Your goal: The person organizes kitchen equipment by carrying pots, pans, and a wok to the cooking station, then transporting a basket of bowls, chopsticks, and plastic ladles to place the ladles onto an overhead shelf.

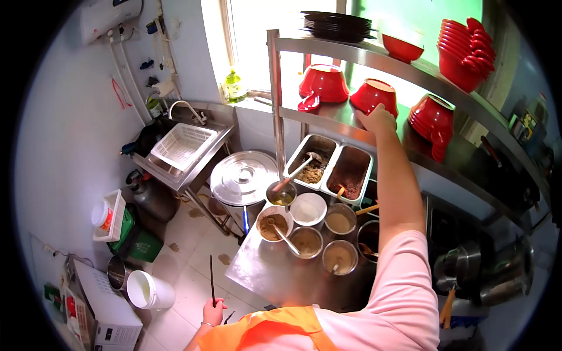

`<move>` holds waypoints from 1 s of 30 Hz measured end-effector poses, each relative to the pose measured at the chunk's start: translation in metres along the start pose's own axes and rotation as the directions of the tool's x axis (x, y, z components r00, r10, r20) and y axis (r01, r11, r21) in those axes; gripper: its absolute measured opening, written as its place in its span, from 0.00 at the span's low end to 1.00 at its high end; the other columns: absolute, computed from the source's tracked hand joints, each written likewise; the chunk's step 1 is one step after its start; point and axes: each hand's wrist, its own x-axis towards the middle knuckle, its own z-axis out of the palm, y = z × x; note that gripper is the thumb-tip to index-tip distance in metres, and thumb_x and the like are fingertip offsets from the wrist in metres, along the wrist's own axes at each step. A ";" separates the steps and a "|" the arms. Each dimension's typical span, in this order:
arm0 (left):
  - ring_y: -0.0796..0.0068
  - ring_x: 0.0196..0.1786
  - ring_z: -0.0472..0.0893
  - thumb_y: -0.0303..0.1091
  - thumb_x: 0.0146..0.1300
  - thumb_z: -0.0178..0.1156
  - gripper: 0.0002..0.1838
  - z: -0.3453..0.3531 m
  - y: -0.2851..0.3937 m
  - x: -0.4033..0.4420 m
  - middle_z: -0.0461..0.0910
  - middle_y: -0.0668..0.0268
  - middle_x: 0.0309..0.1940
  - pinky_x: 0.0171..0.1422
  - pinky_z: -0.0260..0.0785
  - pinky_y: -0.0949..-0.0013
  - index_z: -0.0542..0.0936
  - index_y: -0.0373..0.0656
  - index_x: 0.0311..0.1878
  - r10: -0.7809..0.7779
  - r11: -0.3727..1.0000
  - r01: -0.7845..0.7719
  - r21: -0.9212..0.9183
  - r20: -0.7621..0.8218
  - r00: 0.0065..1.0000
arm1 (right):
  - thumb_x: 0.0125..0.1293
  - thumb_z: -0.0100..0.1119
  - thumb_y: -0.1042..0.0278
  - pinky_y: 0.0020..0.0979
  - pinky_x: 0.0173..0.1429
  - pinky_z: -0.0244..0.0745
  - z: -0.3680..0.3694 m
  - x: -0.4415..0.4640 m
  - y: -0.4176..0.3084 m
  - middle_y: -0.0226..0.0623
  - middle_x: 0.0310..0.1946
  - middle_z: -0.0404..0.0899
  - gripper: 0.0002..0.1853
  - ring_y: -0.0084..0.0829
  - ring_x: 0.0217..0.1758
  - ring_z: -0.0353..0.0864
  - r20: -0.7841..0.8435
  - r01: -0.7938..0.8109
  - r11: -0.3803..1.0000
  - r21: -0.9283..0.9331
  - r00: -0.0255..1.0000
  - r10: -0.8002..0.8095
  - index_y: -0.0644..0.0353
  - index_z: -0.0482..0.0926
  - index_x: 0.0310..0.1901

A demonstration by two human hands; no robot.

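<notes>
My right hand (379, 119) stretches up to the lower steel shelf and is closed on the near edge of an upside-down red bowl (374, 95); the fingertips are partly hidden. More upturned red bowls stand on that shelf, one (325, 83) to its left and a stack (432, 117) to its right. Low at my left side, my left hand (213, 312) is closed around a long thin dark stick (212, 275) that points upward. Below the shelf, several round tubs of sauce and powder, such as a metal cup (340, 257), stand on the steel table (257, 269).
Black plates (336, 26) and stacked red bowls with spoons (465, 55) stand on the top shelf (363, 50). Two rectangular food pans (349, 172) sit behind the tubs. Leftward are a lidded pot (244, 177), a sink (175, 175) and a white bucket (150, 291). Pans (459, 266) lie at right.
</notes>
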 end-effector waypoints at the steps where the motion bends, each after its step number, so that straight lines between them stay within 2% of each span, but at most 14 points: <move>1: 0.78 0.29 0.79 0.30 0.60 0.52 0.07 -0.002 -0.002 -0.004 0.79 0.64 0.24 0.35 0.68 0.74 0.76 0.38 0.37 0.015 1.000 -0.015 0.010 -0.001 1.000 | 0.50 0.59 0.39 0.41 0.54 0.73 0.011 0.003 -0.008 0.53 0.47 0.76 0.40 0.50 0.50 0.77 0.025 -0.011 0.999 -0.047 1.000 0.012 0.67 0.65 0.54; 2: 0.78 0.29 0.79 0.30 0.60 0.52 0.07 -0.004 -0.005 -0.007 0.79 0.64 0.24 0.35 0.68 0.74 0.76 0.38 0.37 0.011 1.000 -0.011 0.008 -0.015 1.000 | 0.50 0.59 0.39 0.41 0.54 0.73 0.018 0.008 -0.013 0.53 0.47 0.76 0.40 0.50 0.50 0.77 0.030 0.001 0.999 -0.038 1.000 0.000 0.67 0.65 0.54; 5: 0.78 0.28 0.78 0.31 0.60 0.52 0.07 -0.009 -0.024 -0.015 0.80 0.65 0.23 0.35 0.68 0.74 0.76 0.38 0.37 -0.035 0.999 0.035 -0.008 -0.041 0.999 | 0.53 0.59 0.52 0.39 0.53 0.73 0.018 0.015 -0.019 0.55 0.47 0.75 0.39 0.46 0.50 0.78 0.100 -0.084 0.996 0.027 0.992 0.081 0.72 0.55 0.57; 8: 0.78 0.28 0.78 0.31 0.60 0.52 0.07 -0.016 -0.028 -0.025 0.80 0.66 0.22 0.34 0.68 0.74 0.76 0.38 0.37 -0.100 0.995 0.100 0.011 -0.038 0.994 | 0.51 0.55 0.57 0.37 0.54 0.73 0.009 0.015 -0.021 0.60 0.48 0.74 0.39 0.48 0.51 0.77 0.028 -0.161 0.924 0.346 0.986 0.161 0.78 0.51 0.57; 9: 0.78 0.28 0.78 0.31 0.60 0.52 0.07 -0.017 -0.034 -0.027 0.80 0.66 0.22 0.34 0.68 0.74 0.76 0.38 0.37 -0.107 0.994 0.107 0.006 -0.040 0.993 | 0.49 0.54 0.58 0.37 0.56 0.71 0.026 0.030 -0.014 0.63 0.48 0.72 0.39 0.51 0.52 0.76 -0.043 -0.119 0.903 0.414 0.988 0.150 0.81 0.51 0.55; 10: 0.78 0.28 0.78 0.31 0.60 0.52 0.07 -0.019 -0.040 -0.028 0.80 0.66 0.22 0.34 0.68 0.74 0.76 0.38 0.36 -0.112 0.993 0.113 0.025 -0.043 0.993 | 0.49 0.54 0.58 0.37 0.56 0.71 0.027 0.028 -0.016 0.63 0.48 0.72 0.39 0.51 0.52 0.76 -0.039 -0.114 0.905 0.411 0.989 0.142 0.81 0.51 0.55; 12: 0.78 0.28 0.78 0.31 0.59 0.52 0.07 -0.022 -0.047 -0.027 0.80 0.66 0.22 0.33 0.68 0.74 0.77 0.38 0.36 -0.112 0.993 0.114 0.039 -0.054 0.992 | 0.48 0.55 0.60 0.38 0.56 0.71 0.028 0.027 -0.023 0.65 0.48 0.71 0.38 0.53 0.51 0.75 -0.049 -0.148 0.803 0.577 0.975 0.216 0.81 0.52 0.53; 13: 0.78 0.27 0.78 0.31 0.59 0.52 0.07 -0.024 -0.043 -0.028 0.80 0.66 0.22 0.33 0.68 0.74 0.77 0.39 0.36 -0.128 0.991 0.130 0.027 -0.060 0.990 | 0.48 0.56 0.59 0.39 0.55 0.71 0.029 0.024 -0.030 0.66 0.46 0.71 0.37 0.54 0.50 0.75 -0.105 -0.097 0.760 0.642 0.971 0.212 0.80 0.54 0.52; 18: 0.78 0.27 0.78 0.32 0.59 0.52 0.07 -0.031 -0.037 -0.034 0.80 0.66 0.22 0.32 0.68 0.74 0.77 0.39 0.36 -0.104 0.994 0.109 0.031 -0.116 0.988 | 0.50 0.58 0.59 0.40 0.56 0.71 0.043 0.027 -0.073 0.65 0.46 0.72 0.36 0.55 0.50 0.75 -0.165 -0.019 0.790 0.612 0.975 0.151 0.77 0.55 0.53; 20: 0.79 0.27 0.78 0.31 0.60 0.52 0.07 -0.032 -0.040 -0.036 0.80 0.66 0.22 0.32 0.68 0.74 0.77 0.38 0.36 -0.099 0.995 0.102 0.023 -0.106 0.989 | 0.50 0.58 0.60 0.40 0.57 0.71 0.050 0.028 -0.094 0.65 0.47 0.73 0.35 0.55 0.49 0.76 -0.231 0.135 0.730 0.670 0.972 0.032 0.76 0.56 0.53; 21: 0.79 0.27 0.78 0.31 0.60 0.52 0.07 -0.032 -0.042 -0.038 0.80 0.66 0.22 0.33 0.68 0.73 0.77 0.38 0.36 -0.100 0.995 0.102 0.018 -0.102 0.990 | 0.50 0.59 0.60 0.40 0.57 0.71 0.053 0.029 -0.103 0.64 0.47 0.73 0.34 0.54 0.49 0.77 -0.221 0.144 0.745 0.651 0.975 0.004 0.74 0.57 0.53; 22: 0.79 0.27 0.78 0.31 0.60 0.52 0.07 -0.033 -0.042 -0.039 0.80 0.66 0.22 0.33 0.68 0.73 0.77 0.38 0.36 -0.102 0.994 0.104 0.018 -0.109 0.989 | 0.50 0.59 0.60 0.40 0.57 0.71 0.053 0.028 -0.114 0.64 0.47 0.73 0.34 0.54 0.49 0.77 -0.217 0.145 0.741 0.655 0.976 0.002 0.74 0.57 0.53; 25: 0.78 0.27 0.79 0.31 0.60 0.52 0.07 -0.036 -0.036 -0.048 0.80 0.66 0.22 0.34 0.69 0.73 0.77 0.39 0.36 -0.195 0.979 0.201 0.033 -0.134 0.972 | 0.50 0.57 0.59 0.41 0.57 0.71 0.047 0.014 -0.145 0.62 0.47 0.74 0.35 0.52 0.50 0.76 -0.143 0.089 0.896 0.435 0.989 -0.029 0.74 0.58 0.55; 30: 0.78 0.27 0.79 0.31 0.60 0.53 0.07 -0.042 -0.043 -0.052 0.80 0.66 0.22 0.33 0.69 0.73 0.77 0.39 0.36 -0.202 0.978 0.207 0.019 -0.143 0.969 | 0.52 0.53 0.58 0.42 0.55 0.72 0.059 0.010 -0.168 0.58 0.47 0.75 0.32 0.50 0.49 0.78 -0.074 0.037 0.899 0.436 0.997 -0.005 0.72 0.59 0.55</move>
